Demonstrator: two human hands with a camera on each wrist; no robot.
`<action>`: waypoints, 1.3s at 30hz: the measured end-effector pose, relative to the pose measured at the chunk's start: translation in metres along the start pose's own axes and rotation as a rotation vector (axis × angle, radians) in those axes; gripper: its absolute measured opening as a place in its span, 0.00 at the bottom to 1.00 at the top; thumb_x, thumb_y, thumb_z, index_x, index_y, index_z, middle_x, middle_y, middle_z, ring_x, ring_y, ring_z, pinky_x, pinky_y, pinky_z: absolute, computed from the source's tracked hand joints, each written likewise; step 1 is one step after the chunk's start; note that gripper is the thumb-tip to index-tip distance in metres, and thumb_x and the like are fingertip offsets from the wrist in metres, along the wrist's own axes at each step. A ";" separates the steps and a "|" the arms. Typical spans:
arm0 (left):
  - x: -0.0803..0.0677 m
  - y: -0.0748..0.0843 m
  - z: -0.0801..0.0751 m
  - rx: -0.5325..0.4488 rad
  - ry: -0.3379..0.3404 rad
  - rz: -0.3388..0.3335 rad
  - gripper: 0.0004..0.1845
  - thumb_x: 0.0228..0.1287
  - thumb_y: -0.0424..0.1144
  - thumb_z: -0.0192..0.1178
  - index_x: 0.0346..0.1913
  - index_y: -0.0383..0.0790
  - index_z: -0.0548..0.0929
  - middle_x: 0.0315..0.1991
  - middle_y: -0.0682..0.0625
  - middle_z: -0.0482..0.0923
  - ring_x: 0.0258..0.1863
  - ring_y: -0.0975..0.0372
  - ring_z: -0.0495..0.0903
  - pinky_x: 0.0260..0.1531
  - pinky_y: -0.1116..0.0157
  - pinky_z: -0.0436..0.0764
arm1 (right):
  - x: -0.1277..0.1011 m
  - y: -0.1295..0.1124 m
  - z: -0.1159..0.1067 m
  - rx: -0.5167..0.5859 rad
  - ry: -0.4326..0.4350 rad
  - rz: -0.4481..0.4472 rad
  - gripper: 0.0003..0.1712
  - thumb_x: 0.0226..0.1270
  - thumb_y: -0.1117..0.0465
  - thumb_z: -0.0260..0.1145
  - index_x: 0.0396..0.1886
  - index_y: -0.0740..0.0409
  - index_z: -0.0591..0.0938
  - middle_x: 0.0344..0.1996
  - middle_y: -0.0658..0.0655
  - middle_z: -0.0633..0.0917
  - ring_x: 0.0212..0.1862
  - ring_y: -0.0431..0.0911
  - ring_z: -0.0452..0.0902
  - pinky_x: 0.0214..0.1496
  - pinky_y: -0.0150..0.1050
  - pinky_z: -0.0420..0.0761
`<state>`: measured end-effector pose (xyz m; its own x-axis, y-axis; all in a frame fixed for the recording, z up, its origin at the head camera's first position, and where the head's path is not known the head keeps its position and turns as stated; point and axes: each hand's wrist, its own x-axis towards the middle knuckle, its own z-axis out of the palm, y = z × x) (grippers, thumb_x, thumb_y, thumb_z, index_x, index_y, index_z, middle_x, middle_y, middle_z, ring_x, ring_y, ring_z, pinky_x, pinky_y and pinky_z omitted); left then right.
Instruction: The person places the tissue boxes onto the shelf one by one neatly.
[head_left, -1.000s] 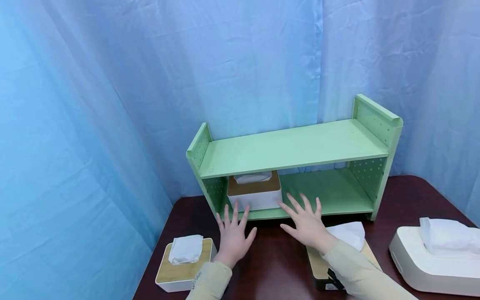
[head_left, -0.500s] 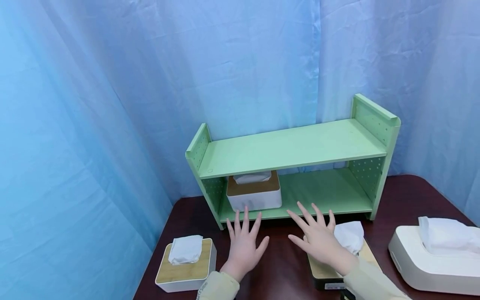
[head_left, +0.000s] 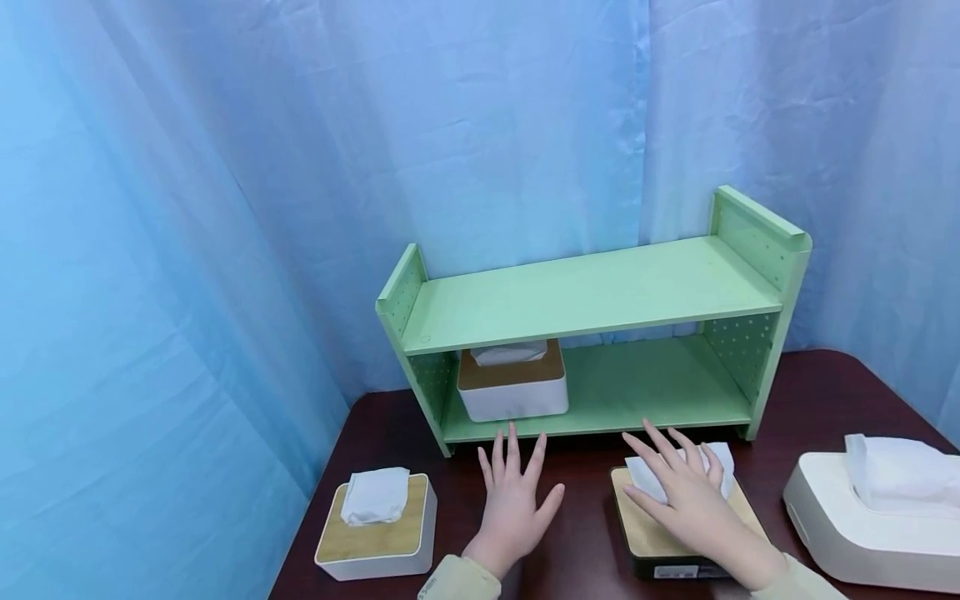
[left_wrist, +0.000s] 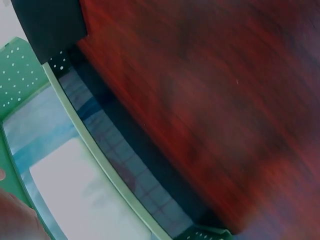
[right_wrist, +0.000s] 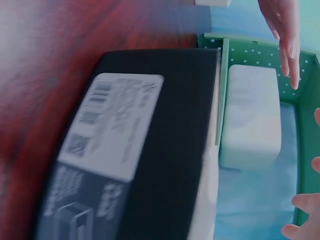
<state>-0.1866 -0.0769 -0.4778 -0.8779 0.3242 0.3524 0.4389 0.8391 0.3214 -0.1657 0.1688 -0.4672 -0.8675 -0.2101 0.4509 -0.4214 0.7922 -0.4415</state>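
One tissue box [head_left: 513, 386] sits on the shelf [head_left: 600, 292]; my spread right hand [head_left: 693, 500] rests on the black box [head_left: 678, 533], left hand [head_left: 517, 504] open, empty.

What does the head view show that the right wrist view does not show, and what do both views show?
Only the head view shows the whole green shelf, the blue curtain, the left hand spread flat over the table, the right hand on the black tissue box, and two other tissue boxes, one left, one far right.

Only the right wrist view shows the printed label on the black box's side.

Both show the black box, the dark red table and the white tissue box in the lower shelf.
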 end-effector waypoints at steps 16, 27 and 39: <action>-0.013 0.026 0.036 -0.171 0.002 0.042 0.32 0.66 0.56 0.53 0.71 0.51 0.62 0.74 0.37 0.46 0.71 0.41 0.46 0.58 0.33 0.49 | -0.042 0.042 -0.015 0.017 0.024 0.109 0.35 0.62 0.51 0.66 0.67 0.53 0.67 0.68 0.70 0.61 0.60 0.67 0.57 0.51 0.66 0.51; -0.016 0.049 0.052 -0.523 -0.181 -0.102 0.36 0.60 0.54 0.61 0.70 0.51 0.64 0.73 0.33 0.46 0.70 0.35 0.42 0.60 0.30 0.46 | -0.060 0.066 -0.018 0.038 -0.079 0.261 0.37 0.65 0.47 0.62 0.69 0.59 0.63 0.70 0.75 0.49 0.59 0.77 0.51 0.48 0.71 0.51; -0.013 0.065 0.062 -0.609 -0.263 -0.115 0.42 0.57 0.51 0.66 0.72 0.45 0.60 0.71 0.30 0.49 0.69 0.42 0.58 0.58 0.56 0.72 | -0.070 0.080 -0.006 0.094 -0.093 0.324 0.45 0.59 0.46 0.67 0.69 0.62 0.60 0.65 0.83 0.48 0.57 0.83 0.45 0.47 0.72 0.52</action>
<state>-0.1584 0.0007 -0.5162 -0.9090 0.4080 0.0850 0.3017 0.5035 0.8096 -0.1373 0.2503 -0.5300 -0.9788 -0.0114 0.2046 -0.1389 0.7712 -0.6213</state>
